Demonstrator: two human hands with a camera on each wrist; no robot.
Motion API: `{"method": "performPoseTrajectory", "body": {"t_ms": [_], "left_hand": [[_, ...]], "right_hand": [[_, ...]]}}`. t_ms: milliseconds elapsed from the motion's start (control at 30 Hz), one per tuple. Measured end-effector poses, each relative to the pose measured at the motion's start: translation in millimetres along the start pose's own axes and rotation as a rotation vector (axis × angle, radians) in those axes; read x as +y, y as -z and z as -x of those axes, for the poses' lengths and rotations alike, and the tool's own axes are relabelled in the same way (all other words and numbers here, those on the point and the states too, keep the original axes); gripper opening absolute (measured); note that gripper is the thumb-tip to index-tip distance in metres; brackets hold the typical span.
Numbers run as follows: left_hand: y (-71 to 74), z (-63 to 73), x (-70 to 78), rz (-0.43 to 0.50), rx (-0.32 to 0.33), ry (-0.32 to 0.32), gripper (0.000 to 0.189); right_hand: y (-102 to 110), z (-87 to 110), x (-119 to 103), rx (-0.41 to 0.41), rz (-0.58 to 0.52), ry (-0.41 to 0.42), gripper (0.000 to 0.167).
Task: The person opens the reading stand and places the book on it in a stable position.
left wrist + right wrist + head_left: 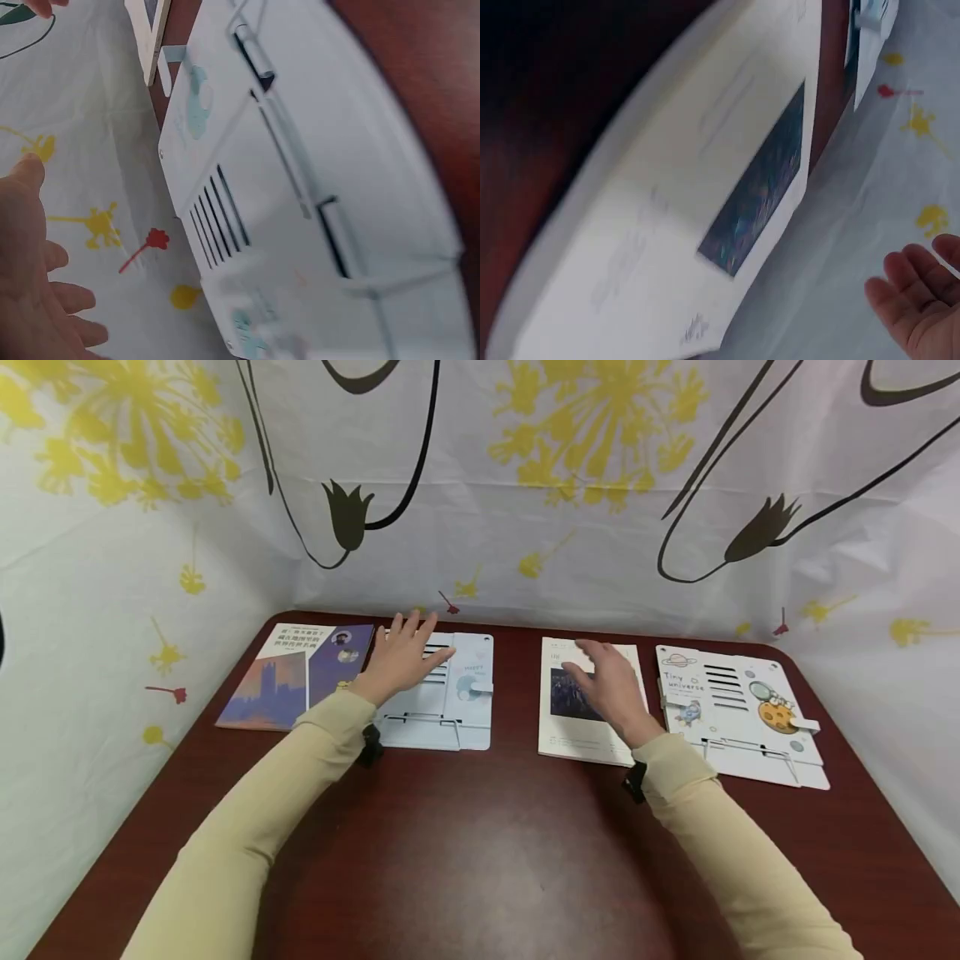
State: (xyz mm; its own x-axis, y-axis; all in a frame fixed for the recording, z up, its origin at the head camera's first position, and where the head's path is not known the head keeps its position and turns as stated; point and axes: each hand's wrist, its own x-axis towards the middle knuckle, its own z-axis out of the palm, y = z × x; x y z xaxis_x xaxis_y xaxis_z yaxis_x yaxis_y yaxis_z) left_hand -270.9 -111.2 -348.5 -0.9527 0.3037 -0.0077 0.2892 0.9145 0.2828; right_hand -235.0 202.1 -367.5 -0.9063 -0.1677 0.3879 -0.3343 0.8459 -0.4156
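Observation:
My left hand [403, 656], fingers spread, is over a light blue-white folded book stand [474, 727] with slots and a wire bar. In the left wrist view a gap separates the fingers from the flat stand [217, 180]. Above a cream book [566, 735] with a dark picture on its cover is my right hand [611, 685], its fingers loosely bent and holding nothing. The right wrist view shows this book [645, 247] with the hand [922, 300] off to its side. Part of each item is hidden beneath the hand in the head view.
A purple and white book [281, 685] lies at the far left. At the right lies a second white folded stand [723, 693], printed "Tiny universe". All are along the back of the dark red table [487, 852], before a patterned cloth wall [450, 452].

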Motion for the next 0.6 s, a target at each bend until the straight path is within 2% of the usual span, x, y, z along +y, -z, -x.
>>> {"method": "performPoseTrajectory", "body": {"t_ms": [100, 167, 267, 367, 500, 600], "left_hand": [[-3.1, 12.3, -12.1, 0.108, 0.01, 0.003, 0.072], [-6.0, 21.3, -20.9, 0.182, 0.014, 0.007, 0.069], [-10.4, 34.7, -34.3, 0.305, 0.023, 0.039, 0.059], [-13.1, 47.8, -46.2, 0.396, 0.016, 0.1, 0.046], [-17.3, 60.0, -61.3, 0.437, -0.051, 0.174, 0.035], [-21.5, 65.3, -70.4, 0.48, -0.117, 0.194, 0.029]], "right_hand": [[-11.8, 3.6, -16.1, 0.027, -0.097, 0.026, 0.037], [-20.1, 6.7, -26.9, 0.014, -0.176, 0.012, 0.031], [-32.5, 11.3, -44.3, -0.044, -0.296, -0.053, 0.026], [-46.6, 15.1, -60.5, -0.129, -0.424, -0.154, 0.023], [-66.6, 18.8, -77.1, -0.249, -0.567, -0.277, 0.019], [-78.8, 19.4, -86.7, -0.318, -0.591, -0.325, 0.017]]}}
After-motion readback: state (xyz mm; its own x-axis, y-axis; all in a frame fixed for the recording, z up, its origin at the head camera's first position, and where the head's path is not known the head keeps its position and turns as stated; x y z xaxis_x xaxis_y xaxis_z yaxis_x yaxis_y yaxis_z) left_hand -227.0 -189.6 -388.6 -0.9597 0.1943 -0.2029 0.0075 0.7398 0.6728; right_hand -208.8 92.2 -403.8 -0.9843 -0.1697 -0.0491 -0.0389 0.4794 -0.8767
